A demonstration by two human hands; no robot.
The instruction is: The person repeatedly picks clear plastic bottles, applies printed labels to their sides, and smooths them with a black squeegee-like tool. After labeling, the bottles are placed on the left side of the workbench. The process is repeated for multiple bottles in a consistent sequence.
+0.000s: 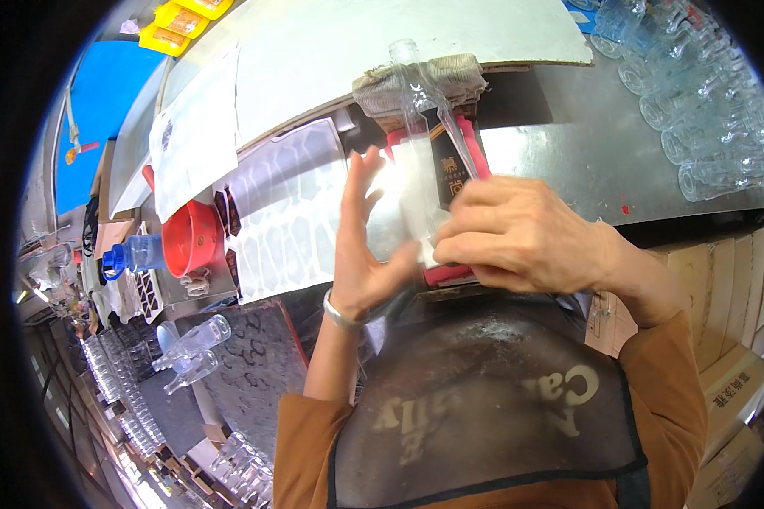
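A clear glass bottle (pixel 412 85) lies in front of me with its neck pointing away, over a red-padded holder (pixel 475 153). A black label with gold print (pixel 452 170) shows on the bottle, and a whitish strip (pixel 416 182) runs beside it. My right hand (pixel 518 233) is at the bottle's near end, fingers curled and pinched together by the strip's lower edge; what they grip is hidden. Left of the bottle, my left hand (pixel 365 237) is raised with fingers apart and holds nothing. Its thumb is blurred near the strip.
A rolled cloth (pixel 463 75) supports the bottle's neck. A printed sheet (pixel 284 208) lies left, beside a red tub (pixel 191 237) and a blue-capped bottle (pixel 136 256). Several glass bottles (pixel 696 127) stand far right. Cardboard boxes (pixel 713 288) are below them.
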